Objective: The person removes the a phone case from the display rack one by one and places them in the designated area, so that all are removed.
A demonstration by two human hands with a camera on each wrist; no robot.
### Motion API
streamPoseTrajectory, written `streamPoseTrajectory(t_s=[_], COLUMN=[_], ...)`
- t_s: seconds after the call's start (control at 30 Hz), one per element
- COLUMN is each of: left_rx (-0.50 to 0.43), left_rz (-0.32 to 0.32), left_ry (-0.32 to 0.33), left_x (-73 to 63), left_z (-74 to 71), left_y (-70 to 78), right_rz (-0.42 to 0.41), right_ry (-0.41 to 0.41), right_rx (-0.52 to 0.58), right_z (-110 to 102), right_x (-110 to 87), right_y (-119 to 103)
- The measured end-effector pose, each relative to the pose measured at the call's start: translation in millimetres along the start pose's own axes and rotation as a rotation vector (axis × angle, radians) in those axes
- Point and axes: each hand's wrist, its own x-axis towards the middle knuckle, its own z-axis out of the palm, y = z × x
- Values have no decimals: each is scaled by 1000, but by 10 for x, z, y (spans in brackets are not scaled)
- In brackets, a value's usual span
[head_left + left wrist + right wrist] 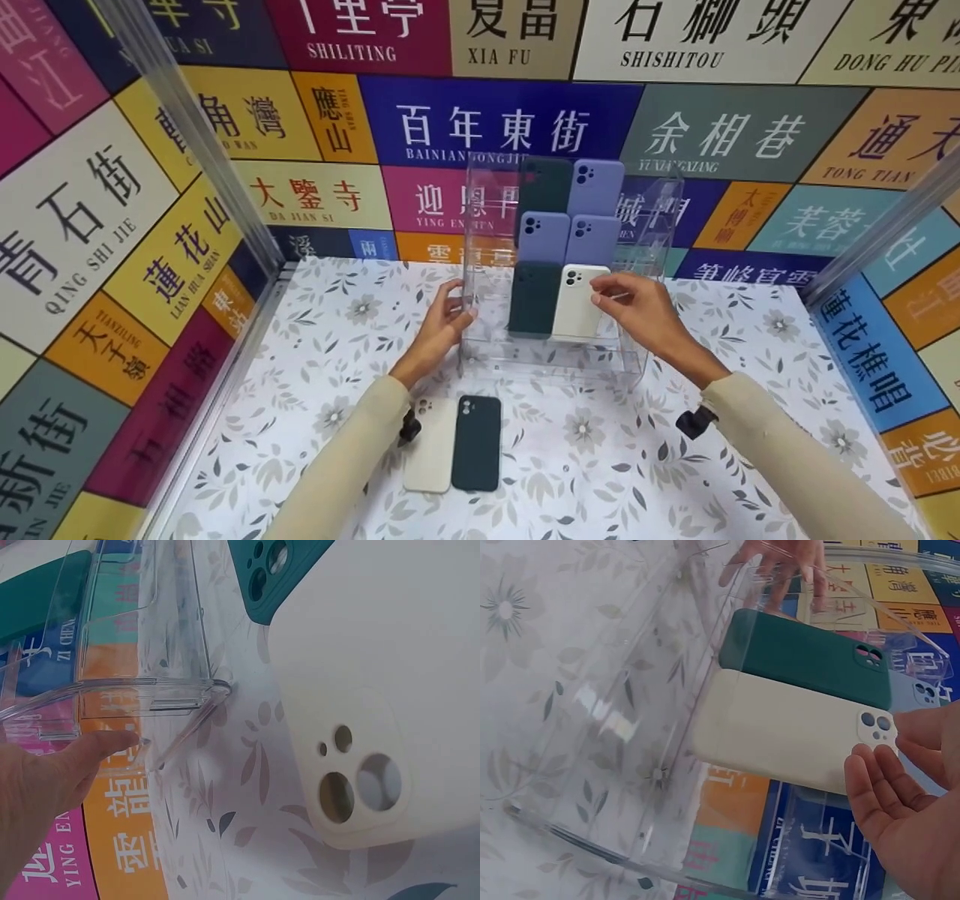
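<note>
A clear acrylic stand (551,360) holds rows of phone cases. Its lowest row has a dark green phone case (802,652) beside a cream phone case (576,311). My right hand (637,307) pinches the upper right corner of that cream case, near its camera holes; fingertips cover the corner in the right wrist view. At the stand's left side, my left hand (442,326) touches the clear side panel, fingers spread in the right wrist view. Purple cases (592,238) and another dark green case (545,186) fill the upper rows.
Below my left wrist, a second cream case (427,450) and a dark green case (477,442) lie side by side on the floral tabletop (330,337). Colourful sign-covered walls (502,120) stand behind and on both sides, with metal posts at the corners.
</note>
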Motion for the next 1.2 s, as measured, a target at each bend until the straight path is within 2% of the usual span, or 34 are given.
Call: streamPoseTrajectory(t_s=[0.23, 0.53, 0.8, 1.2], left_rx=[-6, -5, 22, 26], left_rz=[2, 18, 6, 25], left_ry=[3, -13, -8, -3], left_x=[21, 35, 23, 22], left_z=[-5, 2, -10, -31], left_y=[-6, -3, -7, -43], right_rz=[4, 2, 20, -66], right_ry=[-13, 74, 44, 86], right_rx=[-33, -83, -121, -96], right_z=[-21, -154, -175, -59], right_x=[124, 213, 235, 167], right_y=[-72, -80, 19, 119])
